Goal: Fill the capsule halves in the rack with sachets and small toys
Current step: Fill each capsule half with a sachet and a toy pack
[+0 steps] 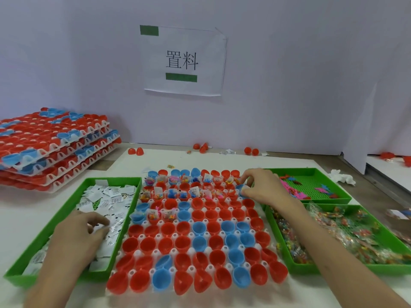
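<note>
A white rack of red and blue capsule halves lies in front of me. Its far rows hold sachets and small toys; the near rows look hollow. My right hand reaches over the rack's far right corner, fingers curled around a blue capsule half with something white in it. My left hand is in the green tray of white sachets at the left, fingertips pinching at a sachet.
A green tray of flat pink and red toys sits at far right, a green tray of bagged colourful toys nearer. Stacked filled racks stand at back left. Loose red capsule halves lie by the wall.
</note>
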The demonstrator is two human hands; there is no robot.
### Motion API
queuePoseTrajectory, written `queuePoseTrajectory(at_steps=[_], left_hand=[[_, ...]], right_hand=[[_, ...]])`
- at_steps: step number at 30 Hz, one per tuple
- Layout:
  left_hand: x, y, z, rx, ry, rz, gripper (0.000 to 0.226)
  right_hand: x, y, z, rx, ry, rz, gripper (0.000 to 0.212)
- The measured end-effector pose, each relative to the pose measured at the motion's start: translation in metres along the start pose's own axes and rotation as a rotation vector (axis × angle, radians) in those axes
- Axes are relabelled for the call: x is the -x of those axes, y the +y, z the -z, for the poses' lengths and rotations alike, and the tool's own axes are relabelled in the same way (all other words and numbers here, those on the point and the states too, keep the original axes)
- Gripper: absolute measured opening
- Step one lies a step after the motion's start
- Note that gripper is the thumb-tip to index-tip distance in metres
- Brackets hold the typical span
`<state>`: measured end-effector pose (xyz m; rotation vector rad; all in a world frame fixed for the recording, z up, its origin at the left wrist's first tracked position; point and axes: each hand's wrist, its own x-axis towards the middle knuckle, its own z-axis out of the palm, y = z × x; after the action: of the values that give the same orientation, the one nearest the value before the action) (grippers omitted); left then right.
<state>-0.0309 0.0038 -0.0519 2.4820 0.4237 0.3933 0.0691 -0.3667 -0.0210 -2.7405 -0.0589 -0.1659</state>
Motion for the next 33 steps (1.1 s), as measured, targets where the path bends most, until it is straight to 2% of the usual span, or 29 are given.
queuePoseTrajectory(at_steps=[2,5,7,12,19,27,33], left_hand=[[0.000,0.000,0.000,0.036,0.035,0.014,0.013],[-0.001,-0.001,-0.002,0.087,0.057,0.015,0.017],[-0.001,-0.003,-0.002,0.122,0.061,0.026,0.022],[0.002,-0.004,0.000,0.219,0.113,-0.004,0.031],[0.005,-0.007,0.004,0.376,0.255,-0.032,0.031],[0.004,-0.013,0.003,0.419,0.224,-0.003,0.038],[0.002,-0.018,0.000,0.435,0.200,0.015,0.051]], right_hand=[[0.002,0.006,0.004,-0.050,-0.021,0.012,0.021],[0.006,0.023,0.018,-0.123,0.073,-0.013,0.012],[0.011,0.041,0.028,-0.076,0.109,-0.080,0.011],[0.031,0.087,0.030,0.016,0.059,-0.263,0.012],[0.025,0.096,0.032,-0.082,0.051,-0.252,0.014],[0.014,0.097,0.036,-0.040,-0.034,-0.315,0.011],[0.009,0.105,0.030,-0.093,0.112,-0.366,0.012]])
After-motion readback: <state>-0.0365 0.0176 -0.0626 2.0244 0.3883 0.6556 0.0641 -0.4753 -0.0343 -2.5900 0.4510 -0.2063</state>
